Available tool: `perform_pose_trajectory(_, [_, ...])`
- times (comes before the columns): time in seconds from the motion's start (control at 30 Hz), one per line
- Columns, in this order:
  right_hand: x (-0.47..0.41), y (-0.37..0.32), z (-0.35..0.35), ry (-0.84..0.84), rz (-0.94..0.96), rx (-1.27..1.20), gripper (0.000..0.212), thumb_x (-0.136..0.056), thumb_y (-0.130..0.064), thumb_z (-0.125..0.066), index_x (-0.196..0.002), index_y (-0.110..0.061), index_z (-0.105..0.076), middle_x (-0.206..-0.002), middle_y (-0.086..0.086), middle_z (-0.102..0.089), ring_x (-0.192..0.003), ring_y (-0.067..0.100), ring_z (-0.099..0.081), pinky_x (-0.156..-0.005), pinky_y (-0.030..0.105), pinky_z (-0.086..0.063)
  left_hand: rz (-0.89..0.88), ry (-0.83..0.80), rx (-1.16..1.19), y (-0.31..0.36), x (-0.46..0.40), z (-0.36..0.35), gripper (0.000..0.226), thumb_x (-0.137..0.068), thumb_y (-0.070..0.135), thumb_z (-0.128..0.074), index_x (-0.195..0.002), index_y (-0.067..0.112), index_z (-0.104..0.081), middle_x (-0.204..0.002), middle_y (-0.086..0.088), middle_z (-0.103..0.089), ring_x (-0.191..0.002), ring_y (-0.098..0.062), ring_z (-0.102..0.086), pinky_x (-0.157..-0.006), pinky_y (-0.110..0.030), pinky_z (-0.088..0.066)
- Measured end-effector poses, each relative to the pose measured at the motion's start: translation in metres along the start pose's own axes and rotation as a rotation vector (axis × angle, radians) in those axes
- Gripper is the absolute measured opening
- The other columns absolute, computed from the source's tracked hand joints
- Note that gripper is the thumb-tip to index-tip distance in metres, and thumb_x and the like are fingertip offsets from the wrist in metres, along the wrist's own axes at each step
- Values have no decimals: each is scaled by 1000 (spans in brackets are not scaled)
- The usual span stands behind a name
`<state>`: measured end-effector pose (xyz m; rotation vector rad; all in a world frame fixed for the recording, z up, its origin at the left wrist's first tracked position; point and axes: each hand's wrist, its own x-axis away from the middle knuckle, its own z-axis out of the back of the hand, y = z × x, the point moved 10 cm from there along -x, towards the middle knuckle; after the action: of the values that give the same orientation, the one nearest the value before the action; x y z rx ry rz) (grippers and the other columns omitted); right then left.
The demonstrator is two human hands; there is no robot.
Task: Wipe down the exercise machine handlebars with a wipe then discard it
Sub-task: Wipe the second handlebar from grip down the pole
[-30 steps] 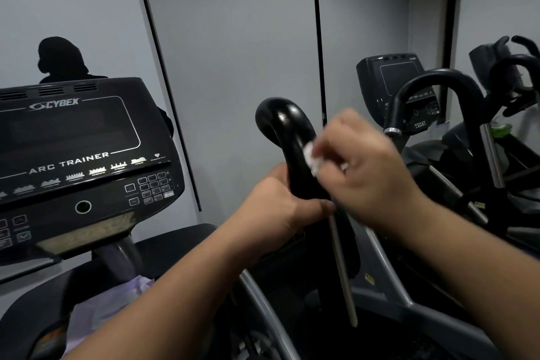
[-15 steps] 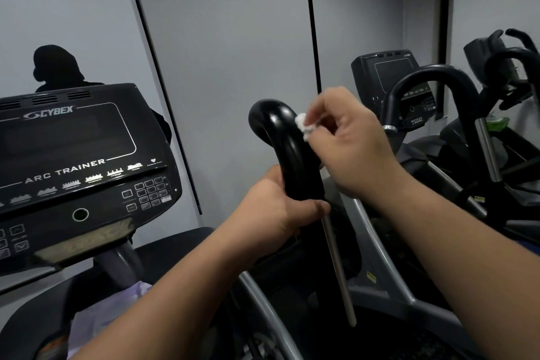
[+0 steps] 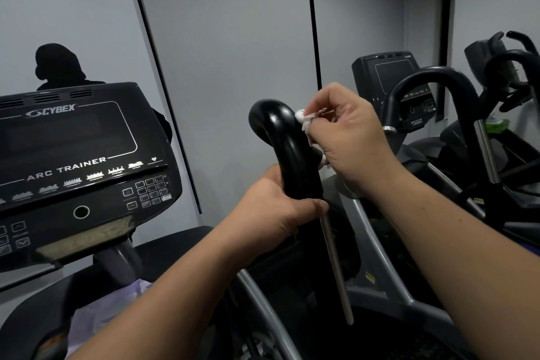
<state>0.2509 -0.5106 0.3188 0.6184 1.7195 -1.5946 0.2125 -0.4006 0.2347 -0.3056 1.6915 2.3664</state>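
1. Left hand [image 3: 271, 207]: nearest item. Grip wrapped round the lower shaft of the handlebar [image 3: 287, 143], thumb lying across the front, just above a bare metal rod [image 3: 336, 266] that runs down from the black sleeve. Judged to be steadying the bar.

2. Handlebar: black, glossy, hooked over at the top. Looks rigid and slick; it should not yield under pressure, so the steadying hold low on the shaft suits it.

3. Right hand [image 3: 347, 131]: above and to the right of the left one. Grip pinching the wipe [image 3: 304, 121] between fingertips and thumb, pressing it against the right side of the bar's upper curve.

4. Wipe: small, white, crumpled, mostly hidden inside the pinch. Appears thin, soft and very light, probably damp; it will bunch and could slip off the shiny curve. Best held by its gathered middle, with a flat portion kept toward the bar.

5. Console [image 3: 79, 155]: left of the bar, black, marked "CYBEX" and "ARC TRAINER", keypad at lower right.

6. A 2nd machine [image 3: 409, 96]: further right, with its own looped handle and screen.

7. Grey wall panels [image 3: 228, 38]: farthest. No bin is in view.
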Motion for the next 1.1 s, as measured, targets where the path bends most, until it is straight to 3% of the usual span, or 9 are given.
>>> perform_pose_trajectory(0.1, [20, 26, 2, -44, -47, 27, 20, -90, 8, -61, -77, -3, -51, -64, 9, -45, -55, 14, -39, -50, 30, -35, -27, 6, 12, 1, 0, 0, 33, -85, -2, -73, -106, 15, -55, -54, 20, -59, -44, 4, -54, -45, -10, -40])
perform_pose_trajectory(0.2, [50, 54, 7, -106, -129, 39, 22, -81, 9, -58, -71, -10, -51, -59, -1, -43, -53, 10, -36, -49, 28, -29, -38, 6, -1, 2, 0, 0, 39, -84, -3, -73, -118, 9, -58, -57, 20, -60, -47, 5, -55, -48, -9, -40])
perform_pose_trajectory(0.43, [-10, -5, 1, 5, 28, -26, 18, -88, -1, -70, -79, -12, -59, -63, 2, -60, -57, 10, -53, -55, 29, -47, -41, 4, -24, -1, -1, 2, 33, -84, 5, -76, -102, 23, -56, -63, 16, -59, -47, 1, -56, -47, -13, -42])
perform_pose_trajectory(0.53, [18, -22, -9, -63, 236, 279, 4, -84, -13, -59, -81, -13, -61, -77, 4, -55, -63, 6, -49, -61, 22, -41, -96, -7, -46, 8, 1, -1, 25, -85, -1, -73, -93, 16, -56, -63, 12, -56, -46, 3, -49, -46, -13, -39])
perform_pose_trajectory(0.6, [53, -26, -16, -123, 382, 498, 9, -77, -14, -51, -78, -12, -60, -84, 1, -50, -72, 14, -52, -64, 32, -46, -111, -34, 8, 9, 2, -5, 28, -82, -11, -68, -87, 15, -56, -56, 14, -55, -45, 4, -46, -46, -11, -37])
perform_pose_trajectory(0.73, [54, -33, -25, -160, 461, 596, 7, -80, -8, -58, -79, -7, -65, -87, 8, -54, -73, 26, -57, -65, 44, -49, -123, -19, -39, 9, 1, -3, 26, -78, -2, -70, -88, 17, -55, -59, 12, -53, -48, 1, -43, -48, -17, -38])
perform_pose_trajectory(0.8, [23, -45, -26, -86, 462, 606, 15, -84, -16, -55, -84, -7, -68, -90, 10, -56, -74, 28, -58, -66, 43, -49, -133, -22, -121, 10, 1, -2, 23, -84, 2, -71, -85, 18, -55, -61, 12, -54, -49, -1, -45, -51, -21, -40])
perform_pose_trajectory(0.9, [-13, -45, -27, -19, 388, 611, 16, -84, -8, -54, -89, -9, -69, -92, 7, -56, -72, 23, -56, -64, 37, -46, -122, -26, -129, 8, 1, -1, 24, -86, 6, -73, -84, 17, -52, -65, 5, -49, -52, -5, -45, -53, -25, -40])
perform_pose_trajectory(1.1, [25, -30, -14, -27, 377, 505, 17, -78, -17, -48, -81, -12, -64, -83, 0, -54, -67, 11, -51, -61, 23, -38, -77, 26, -127, 0, -2, 5, 30, -84, 12, -77, -107, 16, -58, -77, 7, -60, -55, -1, -51, -54, -22, -43])
